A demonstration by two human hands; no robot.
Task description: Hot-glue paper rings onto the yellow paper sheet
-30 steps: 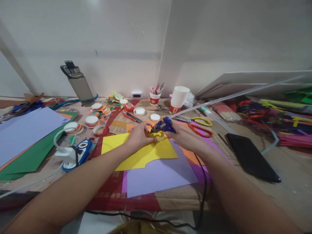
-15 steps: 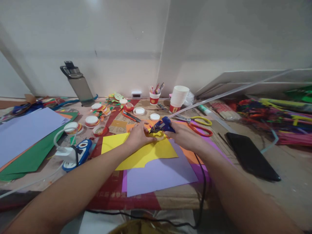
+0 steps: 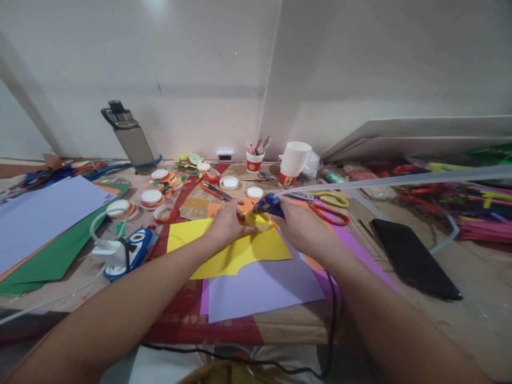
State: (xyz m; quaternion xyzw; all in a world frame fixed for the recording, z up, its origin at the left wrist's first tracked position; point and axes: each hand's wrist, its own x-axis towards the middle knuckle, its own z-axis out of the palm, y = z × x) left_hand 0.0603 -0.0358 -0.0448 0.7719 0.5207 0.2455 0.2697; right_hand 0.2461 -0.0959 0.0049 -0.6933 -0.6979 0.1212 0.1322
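My right hand (image 3: 296, 218) is closed around a blue glue gun (image 3: 270, 205), whose dark nozzle points left. A long translucent glue stick (image 3: 380, 182) runs out of its back to the right. The nozzle tip is over a small yellow ring-like piece (image 3: 258, 219). My left hand (image 3: 229, 224) holds that piece at its left side between thumb and fingers. Beneath my hands lies a yellow sheet (image 3: 224, 253) with a cut edge, on top of a lilac sheet (image 3: 268, 290).
Red-handled scissors (image 3: 330, 214) and a black phone (image 3: 414, 258) lie to the right. A stack of paper cups (image 3: 294, 162) and a pen cup (image 3: 255, 161) stand behind. A bottle (image 3: 134, 141) and a power strip (image 3: 134, 253) are on the left.
The glue gun has shifted slightly right, its nozzle now over the yellow piece instead of beside my left fingers. The glue stick's far end has swung downward. My left hand has barely moved.
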